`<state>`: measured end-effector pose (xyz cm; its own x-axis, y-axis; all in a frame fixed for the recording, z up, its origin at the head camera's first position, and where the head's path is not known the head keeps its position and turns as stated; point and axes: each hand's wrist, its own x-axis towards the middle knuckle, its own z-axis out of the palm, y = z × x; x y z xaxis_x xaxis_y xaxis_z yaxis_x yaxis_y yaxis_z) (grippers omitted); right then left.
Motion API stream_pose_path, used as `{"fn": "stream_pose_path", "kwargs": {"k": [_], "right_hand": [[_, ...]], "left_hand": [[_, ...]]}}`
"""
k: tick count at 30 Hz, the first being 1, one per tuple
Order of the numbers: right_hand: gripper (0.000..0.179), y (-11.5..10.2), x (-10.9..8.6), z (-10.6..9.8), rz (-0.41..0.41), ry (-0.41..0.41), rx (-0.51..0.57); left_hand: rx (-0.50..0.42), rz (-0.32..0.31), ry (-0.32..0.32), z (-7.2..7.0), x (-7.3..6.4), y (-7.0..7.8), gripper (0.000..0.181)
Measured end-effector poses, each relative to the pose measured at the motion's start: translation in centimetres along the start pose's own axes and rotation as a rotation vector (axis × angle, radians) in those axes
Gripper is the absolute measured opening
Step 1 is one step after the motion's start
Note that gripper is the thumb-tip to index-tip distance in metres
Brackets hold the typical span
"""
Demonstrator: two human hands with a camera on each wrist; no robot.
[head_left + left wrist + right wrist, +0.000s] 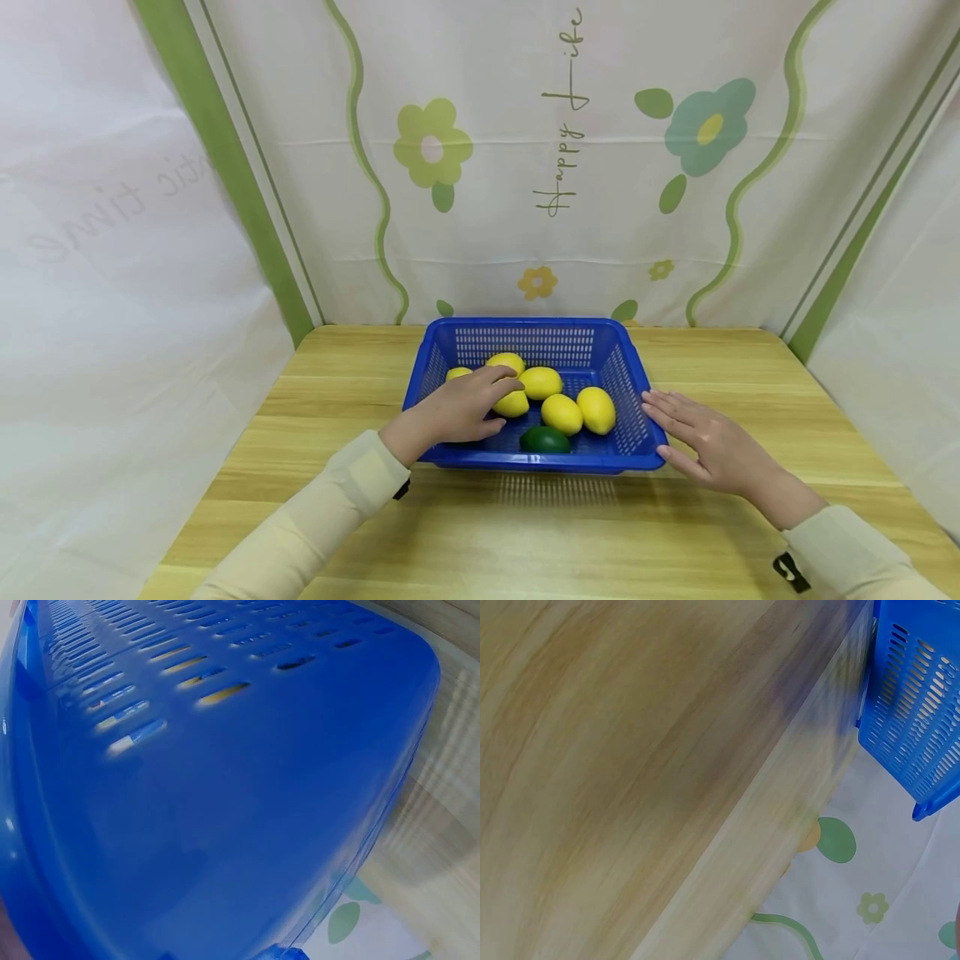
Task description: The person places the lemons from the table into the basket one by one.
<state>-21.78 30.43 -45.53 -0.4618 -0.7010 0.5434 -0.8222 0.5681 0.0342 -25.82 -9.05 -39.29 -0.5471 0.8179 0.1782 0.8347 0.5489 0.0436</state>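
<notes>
A blue plastic basket (525, 460) with slotted walls stands on the table and holds several yellow lemons (562, 414). Near its front wall lies a smooth, dark green oval fruit (545, 440), whose exact kind I cannot tell. My left hand (461, 408) reaches over the basket's left side, fingers loosely bent above a lemon (512, 404); whether they touch it is unclear. The hand partly hides the lemons at the left. At the right rim, my right hand (705, 442) rests its extended fingers against the basket. The left wrist view is filled by the basket's outer wall (225, 802).
The basket sits on a wood-grain table (750, 367), towards its back edge. Behind it hangs a white curtain (480, 242) with printed flowers and lettering, and more white cloth closes off both sides. The basket's slotted wall (922, 697) shows at the right wrist view's upper right.
</notes>
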Motion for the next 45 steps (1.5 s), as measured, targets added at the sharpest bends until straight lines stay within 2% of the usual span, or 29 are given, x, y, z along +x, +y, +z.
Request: {"fn": "stream_pose_path", "kwargs": {"k": [7, 14, 23, 31, 37, 45], "right_hand": [[0.062, 0.0, 0.1, 0.0, -0.004, 0.003, -0.003], [0.064, 0.3, 0.2, 0.3, -0.057, 0.050, -0.023], [0.061, 0.4, 0.5, 0.2, -0.101, 0.078, -0.029], [0.058, 0.4, 0.9, 0.0, -0.118, 0.073, -0.025], [0.057, 0.5, 1.1, 0.1, -0.116, 0.091, -0.026], [0.058, 1.3, 1.6, -0.3, -0.141, 0.214, -0.011]], "left_hand": [[-0.009, -0.003, 0.006, 0.0, -0.2, -0.2, 0.051], [-0.020, -0.010, 0.002, 0.0, -0.5, -0.3, 0.052], [0.008, -0.041, -0.013, -0.5, -1.1, -0.3, 0.054], [0.035, -0.028, 0.007, -0.8, -1.5, -0.5, 0.050], [0.070, -0.011, 0.067, -1.3, -2.0, -0.8, 0.051], [0.069, -0.005, 0.161, -1.8, -2.8, -1.3, 0.052]]}}
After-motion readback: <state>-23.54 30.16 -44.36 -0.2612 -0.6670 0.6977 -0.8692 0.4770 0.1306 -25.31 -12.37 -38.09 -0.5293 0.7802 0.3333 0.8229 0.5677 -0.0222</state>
